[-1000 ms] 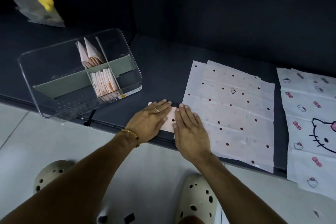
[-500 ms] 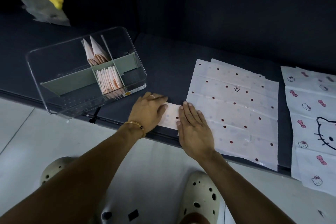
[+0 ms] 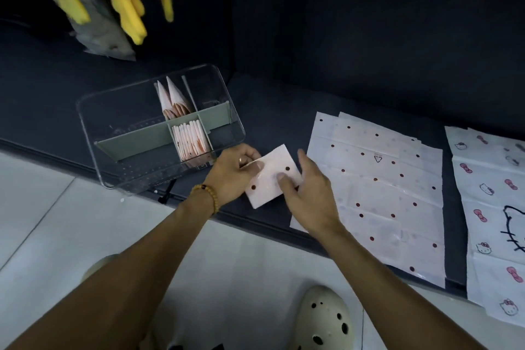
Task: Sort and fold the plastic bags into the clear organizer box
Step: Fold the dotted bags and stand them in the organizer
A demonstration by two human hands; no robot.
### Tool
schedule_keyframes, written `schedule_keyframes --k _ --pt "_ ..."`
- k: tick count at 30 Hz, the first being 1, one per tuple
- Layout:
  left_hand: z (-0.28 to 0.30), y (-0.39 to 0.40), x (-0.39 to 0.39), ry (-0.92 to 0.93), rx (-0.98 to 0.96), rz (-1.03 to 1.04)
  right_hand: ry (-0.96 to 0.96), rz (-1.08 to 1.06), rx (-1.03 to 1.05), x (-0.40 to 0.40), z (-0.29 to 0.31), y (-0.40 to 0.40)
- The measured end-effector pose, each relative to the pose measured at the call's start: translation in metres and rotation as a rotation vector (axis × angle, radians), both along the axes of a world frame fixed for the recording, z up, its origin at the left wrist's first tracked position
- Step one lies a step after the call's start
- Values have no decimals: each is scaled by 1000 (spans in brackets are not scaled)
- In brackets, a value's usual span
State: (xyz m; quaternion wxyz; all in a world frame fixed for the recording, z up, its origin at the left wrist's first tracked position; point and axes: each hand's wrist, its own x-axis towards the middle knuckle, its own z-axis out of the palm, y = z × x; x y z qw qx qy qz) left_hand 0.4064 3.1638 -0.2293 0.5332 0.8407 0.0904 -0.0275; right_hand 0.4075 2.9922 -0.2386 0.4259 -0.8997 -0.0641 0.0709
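Both hands are working on one folded bag [image 3: 271,179], which is being lifted off the dark counter [image 3: 284,111] as a small flat rectangle; the folding of this piece is looking finished, and the step in hand is judged to be the carry to the box. The left hand [image 3: 231,172] is gripping the bag's left edge, its fingers [image 3: 250,155] curling round it, while the right hand [image 3: 308,193] is pinching the bag's right side with the thumb on top and the fingers [image 3: 302,158] reaching behind. The clear organizer box [image 3: 93,122] is sitting just beyond and to the left of the left fingers, and its near middle compartment is already holding a row of folded bags [image 3: 191,139] standing on edge (two pointed ones [image 3: 170,99] are standing in the compartment behind). The next move is calling for tipping the piece upright and sliding it into that row without letting the fold spring open.

The bag is showing pale pink-white plastic with dark red dots, thin and slightly glossy. Right of the right fingers, a dotted stack [image 3: 377,196] is lying flat and unfolded, and a cat-print stack [image 3: 491,207] is lying further right
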Motion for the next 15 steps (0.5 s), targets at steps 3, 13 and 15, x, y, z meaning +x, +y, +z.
schedule_keyframes --k 3,13,15 --pt "19 20 -3 -71 -237 122 136 -75 342 19 34 27" --pt "33 108 21 -272 -132 544 119 -140 541 72 75 105" --pt "27 118 27 -306 89 656 152 -164 587 81 73 114"
